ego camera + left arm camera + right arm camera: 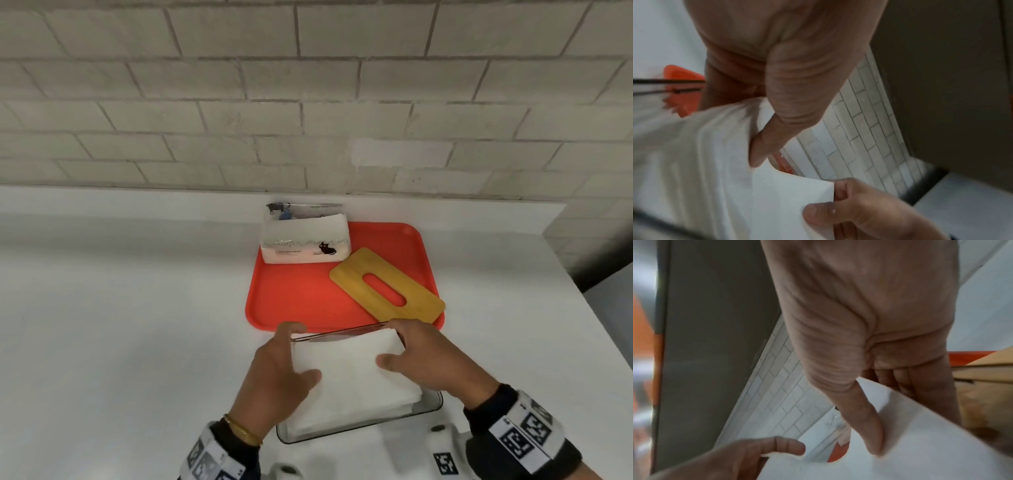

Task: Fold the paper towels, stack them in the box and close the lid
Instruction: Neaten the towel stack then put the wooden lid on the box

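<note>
A stack of white folded paper towels (352, 373) lies tilted in the clear plastic box (430, 407) near the table's front edge. My left hand (277, 370) grips its left side, with the thumb on top and the fingers around the edge. My right hand (428, 359) grips the right side the same way. In the left wrist view the left thumb (764, 146) presses on the paper towels (705, 162). The right wrist view shows the right thumb (867, 426) on top of them (920, 451). The bamboo lid (421, 301), with its oval slot, lies loose on the orange tray (291, 301).
An opened pack of paper towels (305, 240) with a black cat print stands at the tray's back left corner. The tray sits just behind the box on a white counter (120, 308). A brick wall runs along the back, and the counter's edge drops off at the right.
</note>
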Motion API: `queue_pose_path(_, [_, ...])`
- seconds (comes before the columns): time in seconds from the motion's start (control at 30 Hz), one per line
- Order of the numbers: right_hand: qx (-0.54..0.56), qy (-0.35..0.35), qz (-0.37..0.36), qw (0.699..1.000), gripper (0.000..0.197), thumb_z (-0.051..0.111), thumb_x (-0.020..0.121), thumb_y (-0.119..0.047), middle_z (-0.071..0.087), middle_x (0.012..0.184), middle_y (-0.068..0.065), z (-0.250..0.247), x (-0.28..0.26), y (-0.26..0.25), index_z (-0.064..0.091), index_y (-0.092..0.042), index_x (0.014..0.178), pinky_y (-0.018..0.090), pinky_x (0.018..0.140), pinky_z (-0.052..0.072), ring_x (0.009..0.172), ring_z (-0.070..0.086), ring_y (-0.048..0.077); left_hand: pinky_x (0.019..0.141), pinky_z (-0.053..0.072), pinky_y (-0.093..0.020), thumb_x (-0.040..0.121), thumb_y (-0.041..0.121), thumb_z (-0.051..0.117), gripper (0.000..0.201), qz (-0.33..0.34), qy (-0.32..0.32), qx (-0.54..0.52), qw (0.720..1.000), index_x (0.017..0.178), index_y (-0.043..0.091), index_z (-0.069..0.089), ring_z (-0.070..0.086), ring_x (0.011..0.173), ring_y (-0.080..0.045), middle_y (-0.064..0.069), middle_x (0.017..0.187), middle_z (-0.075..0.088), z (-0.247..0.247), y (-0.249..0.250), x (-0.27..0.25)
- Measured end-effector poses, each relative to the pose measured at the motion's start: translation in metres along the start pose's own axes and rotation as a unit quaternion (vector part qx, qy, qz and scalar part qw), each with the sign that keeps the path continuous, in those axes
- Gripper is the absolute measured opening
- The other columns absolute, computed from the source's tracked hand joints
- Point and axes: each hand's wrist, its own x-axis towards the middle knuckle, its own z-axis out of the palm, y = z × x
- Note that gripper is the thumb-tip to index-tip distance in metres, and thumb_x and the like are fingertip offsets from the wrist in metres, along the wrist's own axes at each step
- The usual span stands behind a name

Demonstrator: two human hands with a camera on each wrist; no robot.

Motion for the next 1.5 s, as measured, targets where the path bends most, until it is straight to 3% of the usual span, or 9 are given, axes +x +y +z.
queue_pose_path(0.17, [-0.07, 0.028, 0.005, 0.997, 0.049, 0.077, 0.089, -0.024, 0.065, 0.123, -0.009, 0.016, 0.006, -0.001, 0.062, -0.024, 0.136, 0.02, 0.094, 0.047, 0.111, 0.061, 0.01, 0.085, 0.044, -0.022, 0.087, 0.027, 0.078, 0.069, 0.033, 0.019, 0.085, 0.996, 0.142, 0.032, 0.037, 0.063, 0.11, -0.017, 0.005, 0.132, 0.059, 0.016, 0.0, -0.003])
queue_pose_path(0.37, [-0.136, 0.051, 0.012, 0.989, 0.052, 0.077, 0.09, -0.023, 0.066, 0.126, -0.002, 0.019, 0.001, -0.007, 0.058, -0.019, 0.138, 0.022, 0.091, 0.05, 0.105, 0.063, 0.014, 0.083, 0.052, -0.024, 0.089, 0.034, 0.076, 0.079, 0.057, 0.041, 0.179, 0.981, 0.15, 0.034, 0.026, 0.067, 0.103, -0.016, 0.007, 0.129, 0.05, 0.024, 0.003, -0.011])
queue_pose_path(0.5, [-0.215, 0.068, 0.005, 0.974, 0.05, 0.076, 0.09, -0.026, 0.062, 0.125, -0.001, 0.018, -0.006, -0.015, 0.057, -0.021, 0.136, 0.026, 0.087, 0.054, 0.108, 0.065, 0.018, 0.053, 0.053, -0.029, 0.055, 0.04, 0.099, 0.052, 0.116, 0.082, 0.236, 0.961, 0.098, 0.025, 0.073, 0.068, 0.067, -0.016, 0.007, 0.093, 0.064, 0.02, 0.002, -0.016])
queue_pose_path(0.67, [-0.25, 0.095, -0.067, 0.961, 0.047, 0.082, 0.084, -0.019, 0.065, 0.125, -0.002, 0.015, -0.011, -0.019, 0.067, -0.025, 0.129, 0.028, 0.085, 0.056, 0.112, 0.065, 0.02, 0.056, 0.057, -0.025, 0.041, 0.04, 0.104, 0.039, 0.157, 0.032, 0.278, 0.947, 0.065, 0.032, 0.074, 0.065, 0.062, -0.011, 0.016, 0.069, 0.066, 0.011, 0.004, -0.007])
queue_pose_path(0.9, [-0.252, -0.06, -0.152, 0.954, 0.056, 0.078, 0.086, -0.014, 0.05, 0.152, -0.01, 0.017, -0.004, -0.004, 0.065, -0.027, 0.139, 0.018, 0.107, 0.034, 0.145, 0.036, 0.009, 0.097, 0.053, -0.032, 0.088, 0.018, 0.075, 0.054, 0.139, -0.119, 0.35, 0.919, 0.138, 0.027, 0.058, 0.053, 0.125, -0.016, 0.007, 0.14, 0.05, 0.028, 0.0, 0.005])
queue_pose_path(1.1, [-0.226, -0.066, -0.176, 0.956, 0.056, 0.076, 0.088, -0.009, 0.044, 0.156, -0.01, 0.021, 0.002, 0.009, 0.064, -0.027, 0.14, 0.011, 0.108, 0.024, 0.151, 0.028, 0.009, 0.096, 0.051, -0.032, 0.084, 0.024, 0.08, 0.061, 0.136, -0.134, 0.318, 0.929, 0.139, 0.03, 0.055, 0.052, 0.123, -0.016, 0.007, 0.138, 0.046, 0.031, -0.002, 0.007])
queue_pose_path(1.27, [-0.157, 0.021, -0.188, 0.969, 0.037, 0.085, 0.082, -0.015, 0.067, 0.123, -0.016, 0.008, 0.003, 0.012, 0.077, -0.03, 0.115, 0.004, 0.087, 0.036, 0.119, 0.058, 0.006, 0.086, 0.05, -0.019, 0.079, 0.043, 0.086, 0.036, 0.136, -0.159, 0.156, 0.965, 0.111, 0.034, 0.074, 0.06, 0.088, 0.008, 0.022, 0.107, 0.068, -0.017, 0.003, 0.028])
queue_pose_path(1.37, [-0.122, 0.183, -0.189, 0.957, 0.036, 0.088, 0.074, -0.008, 0.068, 0.098, -0.018, -0.002, 0.004, 0.024, 0.079, -0.033, 0.097, 0.014, 0.078, 0.045, 0.093, 0.06, 0.007, 0.074, 0.047, -0.009, 0.081, 0.033, 0.084, 0.007, 0.164, -0.032, 0.107, 0.98, 0.086, 0.029, 0.081, 0.065, 0.07, 0.015, 0.021, 0.078, 0.075, -0.067, 0.011, 0.067])
queue_pose_path(1.5, [-0.062, 0.248, -0.135, 0.957, 0.028, 0.082, 0.084, -0.014, 0.055, 0.084, -0.028, -0.004, 0.006, 0.04, 0.079, -0.035, 0.102, 0.021, 0.071, 0.053, 0.073, 0.056, -0.004, 0.09, 0.052, -0.017, 0.092, 0.021, 0.076, 0.009, 0.144, 0.097, 0.112, 0.978, 0.098, 0.021, 0.082, 0.073, 0.086, -0.004, 0.005, 0.096, 0.082, -0.104, 0.011, 0.151])
